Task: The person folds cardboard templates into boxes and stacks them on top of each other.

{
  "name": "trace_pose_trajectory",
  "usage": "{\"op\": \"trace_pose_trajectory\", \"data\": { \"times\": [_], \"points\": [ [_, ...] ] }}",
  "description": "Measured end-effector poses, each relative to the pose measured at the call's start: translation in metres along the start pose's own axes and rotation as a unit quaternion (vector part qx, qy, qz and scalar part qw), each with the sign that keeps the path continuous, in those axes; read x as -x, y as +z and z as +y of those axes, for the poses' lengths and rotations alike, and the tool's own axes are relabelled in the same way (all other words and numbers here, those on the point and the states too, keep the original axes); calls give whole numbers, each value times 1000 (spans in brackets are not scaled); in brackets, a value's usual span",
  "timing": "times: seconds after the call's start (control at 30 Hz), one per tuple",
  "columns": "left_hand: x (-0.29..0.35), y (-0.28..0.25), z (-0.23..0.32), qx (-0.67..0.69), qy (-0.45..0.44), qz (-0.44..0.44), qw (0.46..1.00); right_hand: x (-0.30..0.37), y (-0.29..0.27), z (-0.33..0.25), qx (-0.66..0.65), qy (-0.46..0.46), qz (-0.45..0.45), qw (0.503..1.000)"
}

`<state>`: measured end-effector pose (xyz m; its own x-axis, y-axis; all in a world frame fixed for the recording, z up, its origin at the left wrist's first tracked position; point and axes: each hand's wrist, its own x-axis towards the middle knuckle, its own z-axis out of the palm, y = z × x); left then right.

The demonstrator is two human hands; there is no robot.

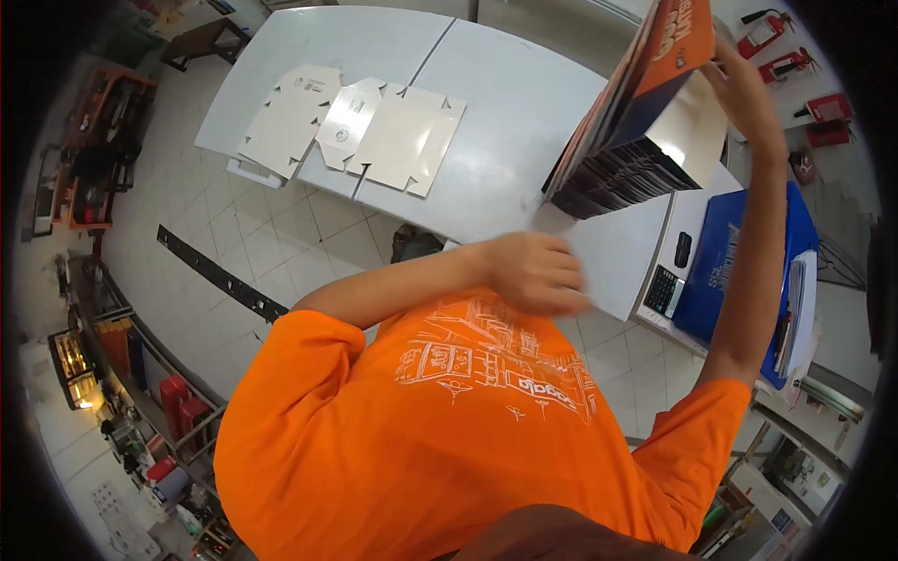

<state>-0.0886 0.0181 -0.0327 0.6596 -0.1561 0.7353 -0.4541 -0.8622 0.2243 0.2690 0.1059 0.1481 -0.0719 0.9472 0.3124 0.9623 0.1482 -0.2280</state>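
My right hand (734,89) reaches up to a printed orange cardboard sheet (678,51), its fingers closed round the sheet's right edge. The sheet stands tilted up with several others over a tall stack of flat dark-edged cardboard (622,178) on the table's right part. A pale, glossy cardboard face (692,131) shows beside it. In front of my chest, my left hand (538,271) hangs with fingers curled in, slightly blurred, and nothing shows in it. Farther left on the table lie flat cream die-cut cardboard pieces (412,140), (295,117), overlapping a smaller white piece (351,122).
The white table (514,103) has a seam across it. At right are a calculator (662,290), a small black object (684,250), a blue folder-like case (720,252) and a stack of papers (798,313). Red fire extinguishers (762,33) stand beyond. A black strip (220,273) crosses the tiled floor.
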Motion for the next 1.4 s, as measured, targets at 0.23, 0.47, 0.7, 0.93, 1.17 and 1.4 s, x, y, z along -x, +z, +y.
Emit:
{"op": "trace_pose_trajectory", "data": {
  "times": [0.23, 0.47, 0.7, 0.93, 1.17, 1.4],
  "points": [
    [245, -1, -116, -277, -636, -133, 708, 110, -48, -90, 126, 36, 194, 972],
    [253, -36, -145, -153, -692, -262, 655, 185, 3, -270, 73, 99, 296, 947],
    [295, -75, -180, -12, -585, -226, 779, 166, 93, -383, -191, 209, 204, 937],
    [316, -124, -159, 64, -640, -53, 764, 92, 172, -424, -197, 293, 105, 929],
    [261, -251, -87, 48, -448, 39, 892, 33, 283, -409, -583, 366, 162, 708],
    [265, -250, -34, 143, -349, 21, 926, -30, 296, -439, -367, 262, 175, 876]
  ]
}}
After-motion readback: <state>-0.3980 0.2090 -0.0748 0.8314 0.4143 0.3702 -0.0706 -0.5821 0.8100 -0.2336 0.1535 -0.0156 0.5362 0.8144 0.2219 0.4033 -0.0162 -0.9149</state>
